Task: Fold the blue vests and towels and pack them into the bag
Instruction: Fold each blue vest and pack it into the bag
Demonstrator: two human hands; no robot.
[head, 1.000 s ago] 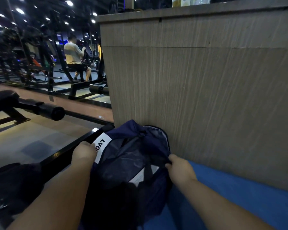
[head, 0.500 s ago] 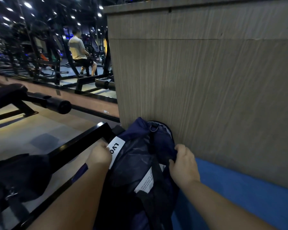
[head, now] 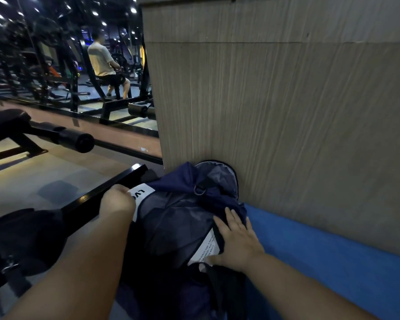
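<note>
Head view, looking down at the work area. A navy bag (head: 178, 218) lies in the lower centre, its far end pressed against the foot of a tall wood-grain panel (head: 286, 112). The bag's right side rests on what appears to be a blue padded bench (head: 333, 262), which runs along the base of the panel.

The left hand (head: 116, 202) grips the bag's left edge. Its fingers are curled tightly over the fabric and partly cover a white label (head: 142, 194) printed with black letters. The right hand (head: 238, 241) lies flat on the bag's upper right side, with the fingers straight and slightly spread and the palm down. It holds nothing. Its thumb touches the lower edge of a white printed tag (head: 206, 248) sewn to the bag.

A metal ring (head: 200, 189) hangs near the far end of the bag, just below a grey-lined flap (head: 217, 175) that stands up against the panel. The fabric under the hands is dark and creased. The vests and towels cannot be told apart from it.

A black metal bar (head: 97, 195) runs diagonally just left of the left hand. A dark bundle with a clip (head: 21, 239) sits at the lower left. Farther off are a padded roller (head: 79, 142) and a seated person (head: 103, 63) among gym machines.
</note>
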